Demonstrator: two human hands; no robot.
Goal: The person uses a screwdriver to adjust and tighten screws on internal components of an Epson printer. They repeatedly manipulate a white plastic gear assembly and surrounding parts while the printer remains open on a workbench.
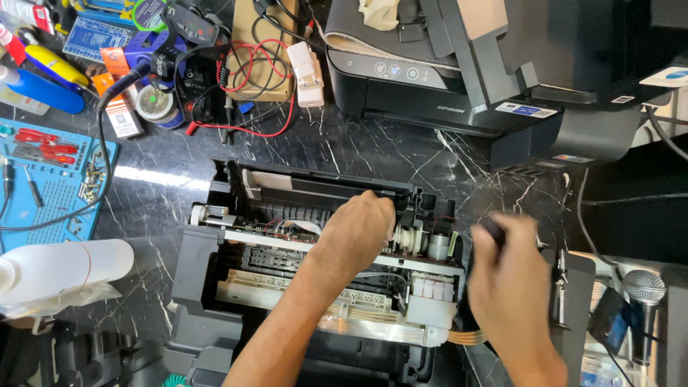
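An opened printer (287, 279) with its cover off lies on the dark marbled counter (373, 154), its white rails, rollers and wiring laid bare. The left hand (355, 233) reaches into the upper right part of this printer, knuckles up, fingers curled down over the mechanism just beside a white gear (410, 240) and a small grey motor (437, 246). The fingertips are hidden under the hand, so whether this grip is clenched on anything cannot be told.

The right hand (510, 287) hovers at the printer's right edge, blurred, its grip clenched around a dark tool handle (493, 231) whose top shows above the fingers. Below this hand a flat band of yellowish tubes (466, 337) runs out from the printer's right side.

Behind, at the far edge of the counter, stands a second printer (459, 86), black and whole, with a cloth (378, 13) lying on top. To its left lie a white adapter (307, 73) and a tangle of red and black leads (251, 79). On the far left sits a blue mat (54, 197) with red-handled tools (43, 143) and small screws on it; a black cable (104, 158) crosses it. A white bottle (68, 265) lies on its side at the left edge, near the opened printer's left corner. At the lower right a microphone (643, 290) stands, well apart from both hands.
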